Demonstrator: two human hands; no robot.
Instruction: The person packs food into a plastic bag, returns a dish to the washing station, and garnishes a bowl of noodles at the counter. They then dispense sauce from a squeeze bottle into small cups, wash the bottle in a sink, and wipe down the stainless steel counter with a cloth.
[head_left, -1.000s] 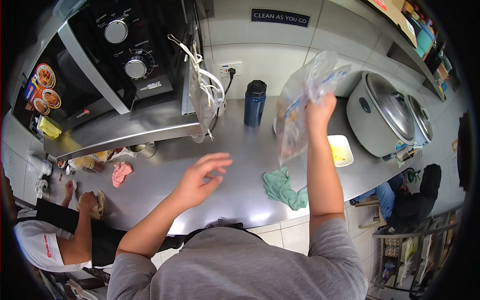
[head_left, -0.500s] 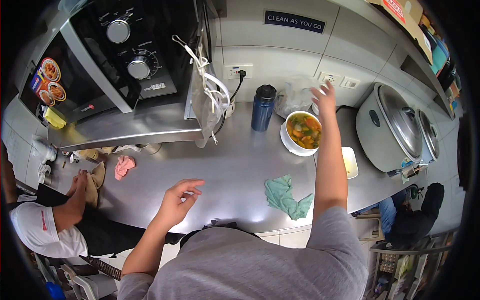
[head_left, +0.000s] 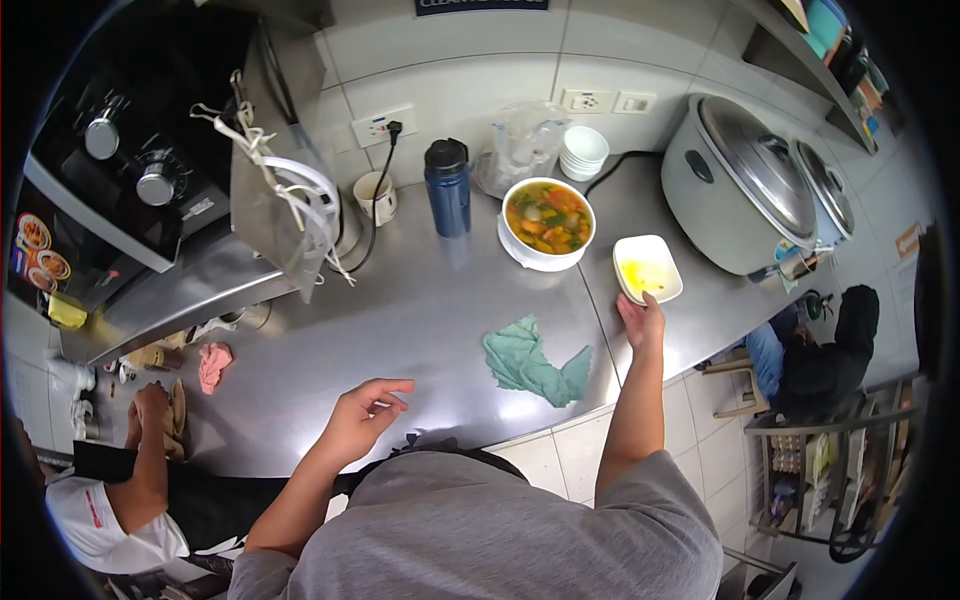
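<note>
Fingers of my right hand (head_left: 641, 318) touch the near edge of the square white dish (head_left: 648, 268), which has yellow liquid in it; I cannot tell whether they grip it. My left hand (head_left: 368, 412) hangs with nothing in it, fingers loosely curled, above the steel counter (head_left: 420, 330). On that surface I see a green cloth (head_left: 530, 362) between the hands, the bowl of vegetable soup (head_left: 548, 222) beyond it, and a blue bottle (head_left: 450, 192) beside the bowl. Behind stand a plastic bag (head_left: 522, 148) and stacked white bowls (head_left: 583, 153) against a tiled wall with outlets. A large rice cooker (head_left: 745, 190) sits at right, and a co-worker (head_left: 120, 480) stands at left, near a pink cloth (head_left: 213, 366).
</note>
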